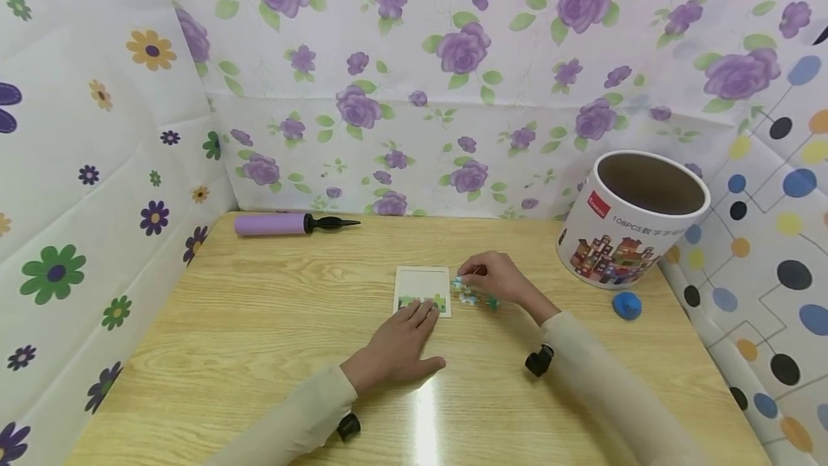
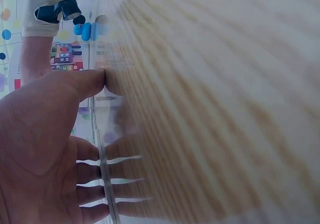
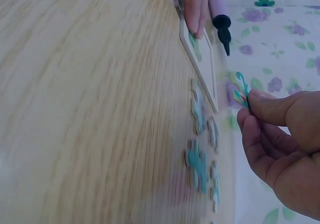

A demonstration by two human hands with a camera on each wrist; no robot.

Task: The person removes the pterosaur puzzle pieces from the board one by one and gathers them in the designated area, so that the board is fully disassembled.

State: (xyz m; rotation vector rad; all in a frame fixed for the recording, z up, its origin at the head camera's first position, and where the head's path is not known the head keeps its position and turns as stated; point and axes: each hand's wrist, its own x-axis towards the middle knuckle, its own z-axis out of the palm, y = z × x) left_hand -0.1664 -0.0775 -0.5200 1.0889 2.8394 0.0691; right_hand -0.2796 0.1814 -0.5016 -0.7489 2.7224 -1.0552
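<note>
A white square puzzle frame (image 1: 422, 280) lies on the table with green pieces along its near side. My left hand (image 1: 402, 344) rests flat, its straight fingertips on the frame's near edge and those pieces; in the left wrist view its thumb (image 2: 92, 83) is spread out. With thumb and fingertips my right hand (image 3: 285, 139) pinches a small jigsaw piece (image 3: 241, 90), raised above the table just right of the frame. Several loose jigsaw pieces (image 3: 198, 166) in teal and pale blue lie below that hand, beside the frame.
A purple hand pump (image 1: 272, 224) lies at the back left. At the back right stands a large white bucket (image 1: 582, 236) with printed buildings, and a small blue object (image 1: 626, 305) sits in front of it. Patterned cloth (image 1: 414, 149) walls the table's back and sides.
</note>
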